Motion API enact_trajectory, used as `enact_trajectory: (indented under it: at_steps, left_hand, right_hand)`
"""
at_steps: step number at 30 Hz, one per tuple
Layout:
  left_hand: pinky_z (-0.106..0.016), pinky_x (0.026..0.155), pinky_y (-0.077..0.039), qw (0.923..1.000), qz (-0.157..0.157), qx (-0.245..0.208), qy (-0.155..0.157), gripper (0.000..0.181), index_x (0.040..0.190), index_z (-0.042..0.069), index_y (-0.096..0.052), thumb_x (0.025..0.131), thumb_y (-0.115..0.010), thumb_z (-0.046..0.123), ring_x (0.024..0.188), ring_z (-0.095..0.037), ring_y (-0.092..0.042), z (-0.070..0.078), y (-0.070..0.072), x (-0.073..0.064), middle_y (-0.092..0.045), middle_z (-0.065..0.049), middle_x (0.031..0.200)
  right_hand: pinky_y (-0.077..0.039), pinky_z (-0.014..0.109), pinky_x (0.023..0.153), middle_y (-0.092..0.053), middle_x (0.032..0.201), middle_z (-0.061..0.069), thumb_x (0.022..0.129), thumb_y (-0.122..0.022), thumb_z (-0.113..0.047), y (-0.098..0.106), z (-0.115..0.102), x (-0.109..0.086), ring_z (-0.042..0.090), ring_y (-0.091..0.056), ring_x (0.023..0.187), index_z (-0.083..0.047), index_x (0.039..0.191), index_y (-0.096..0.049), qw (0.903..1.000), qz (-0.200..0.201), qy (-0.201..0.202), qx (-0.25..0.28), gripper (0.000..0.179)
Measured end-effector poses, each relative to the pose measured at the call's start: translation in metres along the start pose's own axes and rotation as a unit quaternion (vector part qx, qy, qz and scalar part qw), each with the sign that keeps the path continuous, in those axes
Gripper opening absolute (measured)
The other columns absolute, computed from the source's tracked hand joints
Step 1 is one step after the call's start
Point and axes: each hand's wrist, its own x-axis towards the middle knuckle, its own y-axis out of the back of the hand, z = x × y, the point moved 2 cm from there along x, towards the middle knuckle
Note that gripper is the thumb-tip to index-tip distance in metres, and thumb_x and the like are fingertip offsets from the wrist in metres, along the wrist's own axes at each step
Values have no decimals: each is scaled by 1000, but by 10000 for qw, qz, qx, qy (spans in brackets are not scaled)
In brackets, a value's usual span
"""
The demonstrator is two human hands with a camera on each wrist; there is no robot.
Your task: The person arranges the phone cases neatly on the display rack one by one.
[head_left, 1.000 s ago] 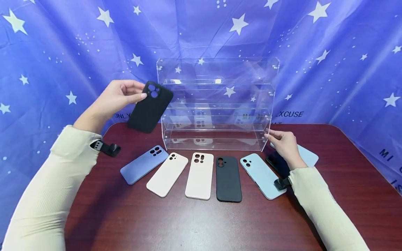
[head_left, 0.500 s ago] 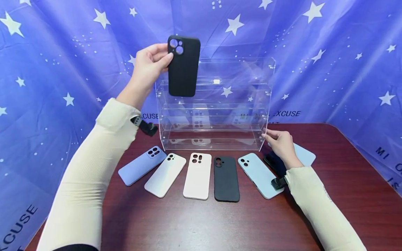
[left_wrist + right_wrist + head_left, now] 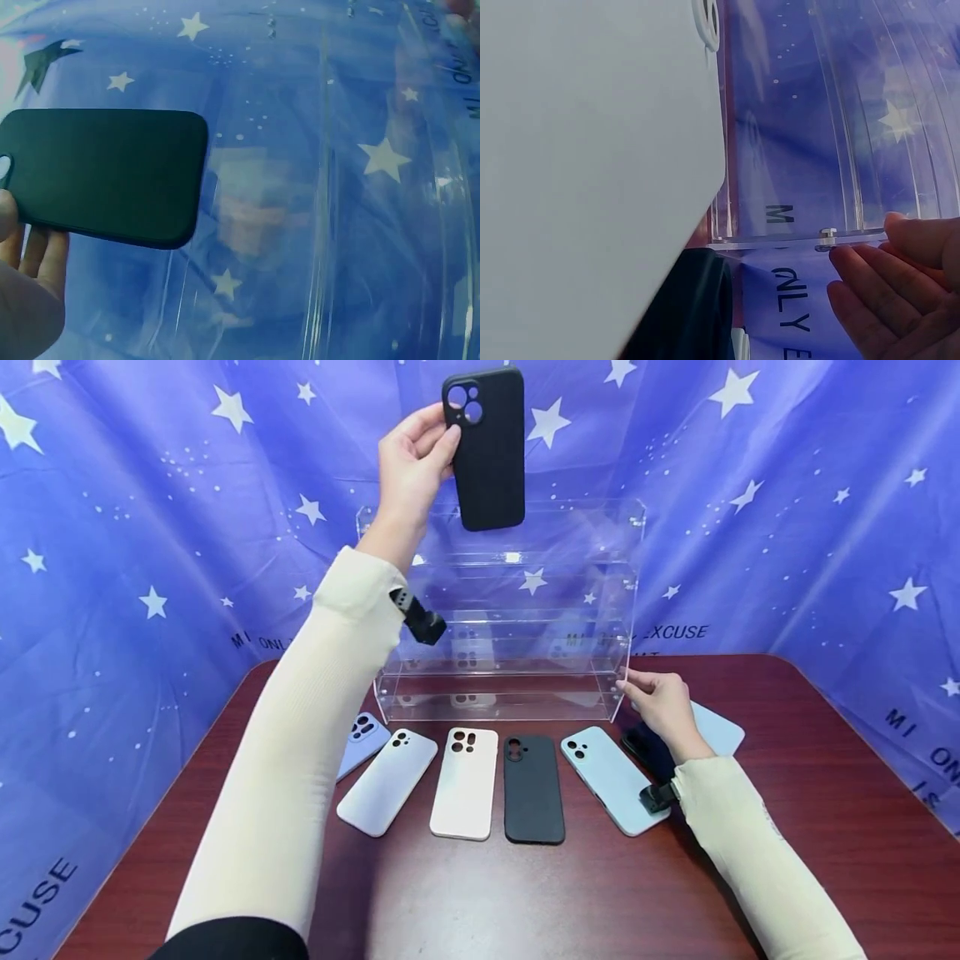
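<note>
My left hand (image 3: 411, 464) pinches a black phone case (image 3: 491, 452) by its left edge, beside the camera cutouts, thumb on its back. The case hangs upright over the top tier of a clear acrylic display rack (image 3: 510, 704). In the left wrist view the case (image 3: 105, 176) lies sideways before the clear shelves. Low on the rack's right side, my right hand (image 3: 667, 706) pinches the edge of the side panel. The right wrist view has the thumb (image 3: 922, 238) on one side of that panel and the fingers (image 3: 877, 296) on the other.
Phone cases lie in a row before the rack: blue (image 3: 362, 742), silvery white (image 3: 388, 785), cream (image 3: 463, 785), dark grey (image 3: 534, 789) and pale blue (image 3: 611, 777). Behind my right hand lie a dark case (image 3: 647, 752) and a light one (image 3: 718, 727). A starry curtain (image 3: 810, 552) surrounds the table.
My left hand has raised the black phone case from left of the rack, up and rightward, turning it from tilted to nearly upright. My right hand stays at the rack's side.
</note>
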Motion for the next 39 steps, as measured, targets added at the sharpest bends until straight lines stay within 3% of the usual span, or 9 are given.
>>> enact_trajectory:
  at_steps: [9,15,21,27,32,35,39]
  left_hand:
    - [-26,78,-55,9985,-172,-213,-470,31,119,-8,-58,88,-59,-7,86,-17,-66,-9,-34,13,-64,-22,113]
    - [-22,82,-53,9980,-199,-140,-579,32,119,-11,-57,88,-58,-8,96,-19,-66,-20,-48,18,-62,-23,115]
    - [-19,81,-53,9991,-141,174,-362,32,120,-7,-59,88,-60,-4,98,-16,-66,-36,-53,19,-63,-19,116]
    - [-17,81,-52,9990,-100,405,-170,32,120,-7,-59,89,-59,-3,99,-17,-66,-49,-57,17,-63,-19,116]
    - [-17,77,-52,9975,96,688,126,32,121,-3,-60,89,-61,0,93,-15,-66,-54,-58,19,-66,-16,114]
    - [-16,73,-51,9923,277,1160,326,30,119,1,-63,90,-62,4,88,-14,-67,-56,-57,19,-68,-13,109]
    - [-14,70,-50,9793,343,1890,633,26,116,7,-66,90,-63,9,82,-13,-67,-58,-57,19,-71,-9,103]
  right_hand:
    - [-42,18,44,-70,89,20,91,-64,-21,-2,0,0,18,-63,59,-1,118,-65,10000,-9,-48,80,33]
    - [-39,20,42,-70,82,21,91,-64,-22,-5,-4,-1,9,-55,53,-2,118,-65,9999,-61,-67,141,34]
    - [-38,20,43,-70,80,20,90,-65,-23,-7,-9,-2,3,-50,50,-2,117,-65,9998,-76,-32,198,34]
    - [-40,19,45,-71,87,19,91,-64,-23,-8,-8,0,10,-57,55,-2,117,-66,9999,-26,12,146,33]
    - [-40,18,45,-71,86,19,91,-64,-23,-7,-8,0,6,-54,53,-2,117,-65,9999,-10,9,149,34]
    - [-39,18,45,-70,84,20,91,-64,-23,-8,-8,1,2,-51,52,-2,118,-65,9998,-62,10,193,34]
    - [-40,18,46,-71,86,19,90,-65,-23,-9,-8,1,5,-54,54,-2,117,-65,9997,-47,-3,235,34]
